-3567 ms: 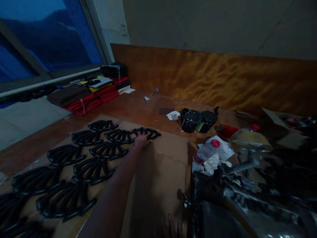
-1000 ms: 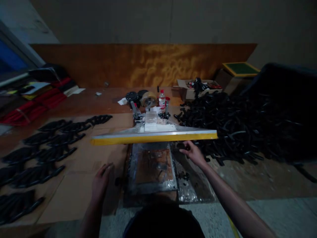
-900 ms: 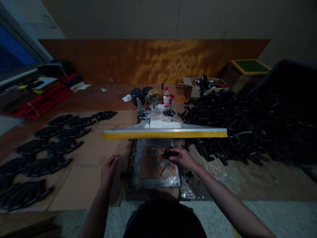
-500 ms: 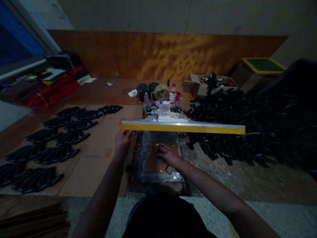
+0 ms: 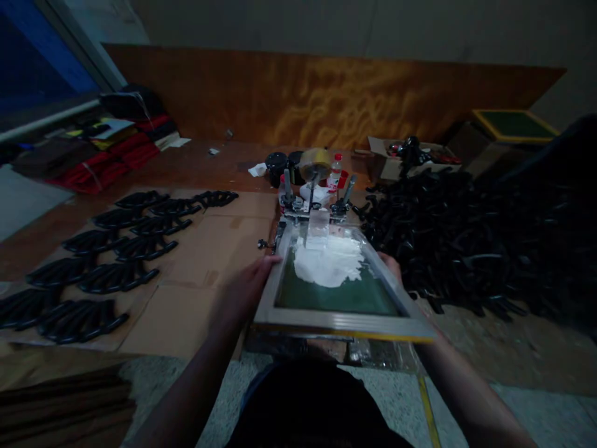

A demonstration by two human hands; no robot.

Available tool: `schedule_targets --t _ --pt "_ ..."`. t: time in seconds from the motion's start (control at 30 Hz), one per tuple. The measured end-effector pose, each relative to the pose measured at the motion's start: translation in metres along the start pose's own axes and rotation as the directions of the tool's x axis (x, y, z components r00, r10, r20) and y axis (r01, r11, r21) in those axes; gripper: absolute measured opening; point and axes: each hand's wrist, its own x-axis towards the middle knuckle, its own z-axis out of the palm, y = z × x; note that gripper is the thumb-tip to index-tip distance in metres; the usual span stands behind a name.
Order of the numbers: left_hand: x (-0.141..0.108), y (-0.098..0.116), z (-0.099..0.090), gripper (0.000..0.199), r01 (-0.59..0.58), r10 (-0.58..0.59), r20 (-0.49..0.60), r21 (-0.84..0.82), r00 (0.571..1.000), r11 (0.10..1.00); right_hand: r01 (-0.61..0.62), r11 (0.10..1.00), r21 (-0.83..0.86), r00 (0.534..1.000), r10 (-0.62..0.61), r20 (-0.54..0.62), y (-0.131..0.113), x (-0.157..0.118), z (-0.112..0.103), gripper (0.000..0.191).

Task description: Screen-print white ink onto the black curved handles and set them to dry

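Observation:
A screen printing frame (image 5: pixel 336 320) with a metal rim and green mesh is in front of me, tilted slightly over the dark base below. White ink (image 5: pixel 326 264) spreads across the far half of the mesh. A pale squeegee (image 5: pixel 318 224) stands at the ink's far edge, below the frame's clamps. My left hand (image 5: pixel 252 280) grips the left rim, its thumb near the top. On the opposite side, my right hand (image 5: pixel 392 266) is closed on the right rim, partly hidden by it. Whatever lies under the mesh is covered.
Black curved handles (image 5: pixel 84 320) lie in fanned rows on cardboard (image 5: pixel 186 317) at left. A large heap of similar black pieces (image 5: pixel 448 236) fills the right. Behind the clamps stand black jars (image 5: pixel 277 167), a tape roll (image 5: pixel 313 163) and a bottle (image 5: pixel 334 173).
The screen printing frame has swung down from its raised position, bringing the inked mesh into view. My right hand has left the base beneath and moved to the frame's right rim.

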Motion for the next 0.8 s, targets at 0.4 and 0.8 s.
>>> schedule_targets --t 0.4,0.8 --pt "-0.003 -0.124 0.037 0.067 0.164 -0.182 0.172 0.118 0.968 0.979 0.333 0.894 -0.3 0.874 -0.173 0.454 -0.111 0.026 0.055 0.026" --pt "-0.009 -0.118 0.039 0.064 0.179 -0.183 0.105 0.045 0.977 0.983 0.597 0.8 -0.062 0.667 -0.451 0.592 -0.091 -0.027 0.037 0.019"
